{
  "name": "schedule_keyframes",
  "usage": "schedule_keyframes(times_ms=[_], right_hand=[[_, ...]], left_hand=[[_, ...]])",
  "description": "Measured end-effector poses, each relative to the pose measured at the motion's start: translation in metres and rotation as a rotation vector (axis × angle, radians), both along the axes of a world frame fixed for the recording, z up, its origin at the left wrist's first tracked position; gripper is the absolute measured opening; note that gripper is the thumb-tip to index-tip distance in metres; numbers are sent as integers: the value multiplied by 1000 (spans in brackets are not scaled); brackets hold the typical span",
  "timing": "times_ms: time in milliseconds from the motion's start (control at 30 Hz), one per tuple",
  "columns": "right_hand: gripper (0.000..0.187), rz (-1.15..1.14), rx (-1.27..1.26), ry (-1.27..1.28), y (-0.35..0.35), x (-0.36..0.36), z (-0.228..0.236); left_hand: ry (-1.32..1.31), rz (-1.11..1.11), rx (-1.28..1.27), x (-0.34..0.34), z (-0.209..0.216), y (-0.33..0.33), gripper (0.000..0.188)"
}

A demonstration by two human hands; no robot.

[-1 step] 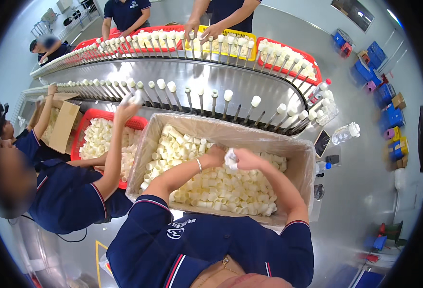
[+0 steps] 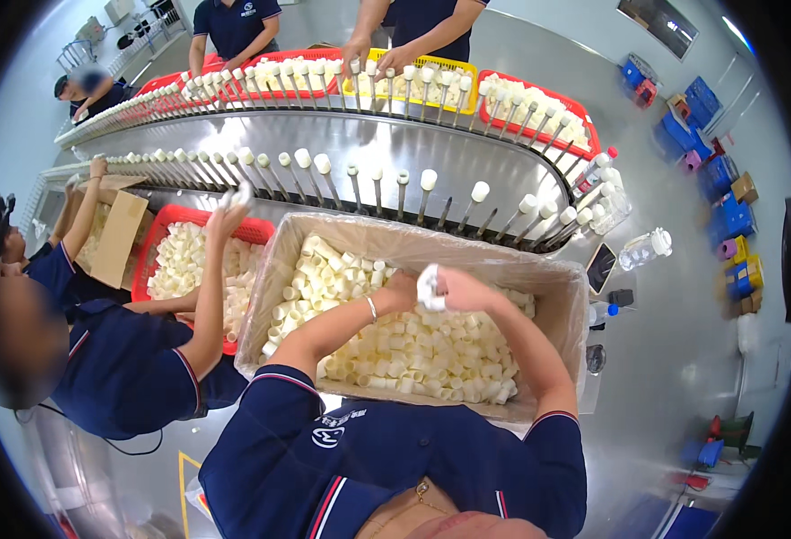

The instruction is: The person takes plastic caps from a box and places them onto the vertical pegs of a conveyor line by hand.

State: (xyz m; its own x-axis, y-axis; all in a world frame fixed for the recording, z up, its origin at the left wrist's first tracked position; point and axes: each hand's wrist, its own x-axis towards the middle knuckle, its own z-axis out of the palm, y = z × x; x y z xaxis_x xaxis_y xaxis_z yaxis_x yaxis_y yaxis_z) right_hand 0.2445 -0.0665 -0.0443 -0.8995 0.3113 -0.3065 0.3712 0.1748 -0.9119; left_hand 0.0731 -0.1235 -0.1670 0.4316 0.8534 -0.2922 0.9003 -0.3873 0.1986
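Note:
My left hand (image 2: 400, 293) is over the big box, its fingers bent and mostly hidden from view. Just right of it is my right hand (image 2: 460, 291), fingers curled, with a white piece (image 2: 429, 288) at the fingertips; I cannot tell whether it is a cap or a finger covering. Beneath both hands, the plastic-lined cardboard box (image 2: 562, 301) holds a heap of small cream-white hollow caps (image 2: 422, 359). Past the box stands a curved row of upright metal pins, many topped with a white cap (image 2: 429, 180); a few pins (image 2: 444, 212) are bare.
At my left, a co-worker (image 2: 135, 368) reaches over a red basket (image 2: 150, 242) of caps toward the pins. Across the steel table (image 2: 342, 144), others work at a yellow basket (image 2: 473, 99) and red baskets. A phone (image 2: 601, 269) and a clear bottle (image 2: 647, 250) lie to the right.
My right hand has risen slightly, with the white piece at its fingertips. The left co-worker's raised hand has drawn back a little from the pins.

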Motion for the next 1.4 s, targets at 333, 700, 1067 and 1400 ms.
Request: schedule_keyframes(times_ms=[333, 700, 1067, 1400], right_hand=[[25, -604, 988, -41, 89, -71, 70], [42, -662, 1070, -107, 39, -27, 53], [45, -180, 861, 292, -26, -9, 14], [33, -621, -150, 575, 12, -6, 12]], left_hand=[[-116, -70, 68, -9, 25, -20, 29], [-578, 152, -1, -18, 35, -42, 21], [-1547, 745, -381, -1, 81, -21, 34], [-845, 242, 19, -7, 34, -32, 38]])
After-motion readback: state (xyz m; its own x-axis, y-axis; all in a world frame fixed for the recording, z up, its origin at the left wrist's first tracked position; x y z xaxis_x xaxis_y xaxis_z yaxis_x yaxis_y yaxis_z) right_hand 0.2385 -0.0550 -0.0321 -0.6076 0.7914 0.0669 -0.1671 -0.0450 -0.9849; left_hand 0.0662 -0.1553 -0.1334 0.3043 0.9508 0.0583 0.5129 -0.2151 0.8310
